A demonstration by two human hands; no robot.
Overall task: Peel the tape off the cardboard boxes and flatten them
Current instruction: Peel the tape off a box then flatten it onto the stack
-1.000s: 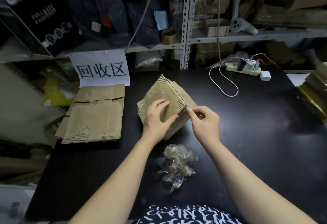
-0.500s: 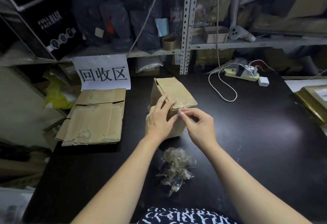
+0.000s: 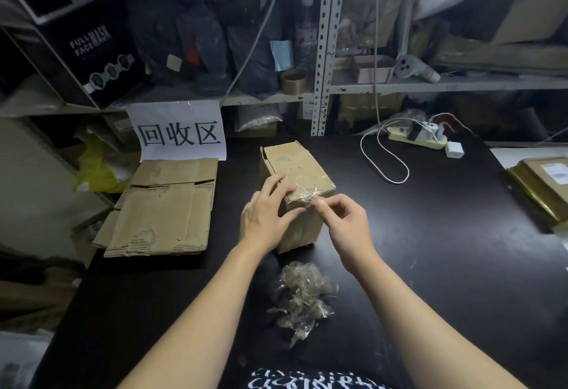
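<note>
Paper sign [image 3: 179,133], power strip [image 3: 416,139], white cable [image 3: 388,159] on black table [image 3: 445,250].

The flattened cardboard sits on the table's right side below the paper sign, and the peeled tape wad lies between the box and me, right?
One slip: the head view shows the flattened cardboard on the table's left side, below the paper sign. The peeled tape wad does lie between the box and you.

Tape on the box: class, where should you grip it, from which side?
Pinch the tape by its loose end at the near top edge of the cardboard box, coming from the right: it is lifted there, and the left hand covers the left side.
</note>
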